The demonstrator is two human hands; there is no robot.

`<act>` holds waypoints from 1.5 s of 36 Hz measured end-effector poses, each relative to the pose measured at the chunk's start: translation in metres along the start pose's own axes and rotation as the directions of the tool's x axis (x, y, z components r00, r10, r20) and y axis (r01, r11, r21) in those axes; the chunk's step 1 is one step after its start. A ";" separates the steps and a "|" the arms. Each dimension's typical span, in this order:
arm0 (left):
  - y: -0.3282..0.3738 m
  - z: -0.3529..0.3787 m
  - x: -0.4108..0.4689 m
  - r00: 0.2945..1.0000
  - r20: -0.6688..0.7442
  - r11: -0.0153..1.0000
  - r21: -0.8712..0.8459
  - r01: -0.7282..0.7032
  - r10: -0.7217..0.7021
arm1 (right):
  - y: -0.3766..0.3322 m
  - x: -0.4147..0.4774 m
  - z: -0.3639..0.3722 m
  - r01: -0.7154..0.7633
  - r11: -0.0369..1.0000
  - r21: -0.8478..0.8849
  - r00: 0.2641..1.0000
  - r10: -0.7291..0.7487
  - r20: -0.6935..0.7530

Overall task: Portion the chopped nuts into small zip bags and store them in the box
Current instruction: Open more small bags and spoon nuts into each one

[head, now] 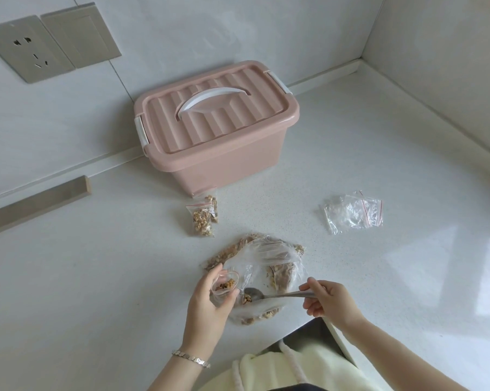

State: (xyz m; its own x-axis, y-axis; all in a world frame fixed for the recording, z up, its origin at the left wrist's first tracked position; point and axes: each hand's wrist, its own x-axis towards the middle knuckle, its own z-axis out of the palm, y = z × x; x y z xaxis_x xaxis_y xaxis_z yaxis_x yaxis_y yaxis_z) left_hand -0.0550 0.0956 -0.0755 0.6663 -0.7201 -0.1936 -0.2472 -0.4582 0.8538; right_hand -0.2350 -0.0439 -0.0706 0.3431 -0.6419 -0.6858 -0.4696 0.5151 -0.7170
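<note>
Thin plastic small bag (224,286) is limp and light; left hand (210,299) pinches its mouth open; right hand (327,300) closed on the spoon (269,295).

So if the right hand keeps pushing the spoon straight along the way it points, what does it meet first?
Most likely the small bag held open in the left hand. The right hand aims the spoon leftward, its bowl close to that bag's mouth, though depth is unclear.

A grey socket (26,49) and a switch (80,38) sit on the wall. A bracelet (191,359) (silver links) shows below, on the white counter (97,277).
</note>
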 end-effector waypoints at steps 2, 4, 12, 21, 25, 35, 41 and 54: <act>0.000 0.000 0.000 1.000 0.003 1.000 0.004 0.006 -0.006 | -0.001 0.000 -0.006 -0.012 1.000 0.026 1.000 0.012 -0.020; -0.001 0.000 0.000 1.000 0.012 1.000 0.013 0.010 -0.010 | -0.003 0.000 -0.013 -0.012 0.999 0.030 0.999 0.013 -0.041; 0.000 0.003 0.002 0.998 0.055 0.999 0.048 -0.007 0.005 | -0.030 -0.009 -0.036 0.108 0.994 0.031 0.988 -0.104 -0.112; 0.004 0.007 0.003 0.994 0.103 0.995 0.088 -0.050 0.041 | -0.077 -0.036 -0.022 0.412 0.901 -0.138 0.902 -0.425 -0.082; 0.004 0.008 0.003 0.994 0.108 0.996 0.088 -0.028 0.018 | -0.080 -0.044 -0.003 0.488 0.816 -0.310 0.861 -0.508 0.020; 0.005 0.009 0.003 0.998 0.060 0.999 0.046 -0.014 0.012 | -0.073 -0.055 0.007 0.746 0.448 -0.493 0.585 -0.794 0.164; 0.004 0.007 0.002 0.999 0.012 0.999 0.002 -0.041 0.041 | -0.069 -0.050 -0.009 0.602 0.675 -0.427 0.710 -0.697 -0.102; 0.010 -0.014 0.013 0.950 -0.308 0.993 -0.083 -0.079 0.050 | -0.012 0.007 -0.015 0.181 0.959 -0.217 0.976 -0.203 -0.084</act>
State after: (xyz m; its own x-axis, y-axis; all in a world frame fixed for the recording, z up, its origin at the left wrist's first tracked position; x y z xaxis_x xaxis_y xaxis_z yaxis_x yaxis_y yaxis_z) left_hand -0.0395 0.0887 -0.0625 0.8376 -0.5462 0.0079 -0.2400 -0.3549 0.9036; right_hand -0.2395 -0.0635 -0.0652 0.3616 -0.7787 -0.5128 -0.5645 0.2549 -0.7851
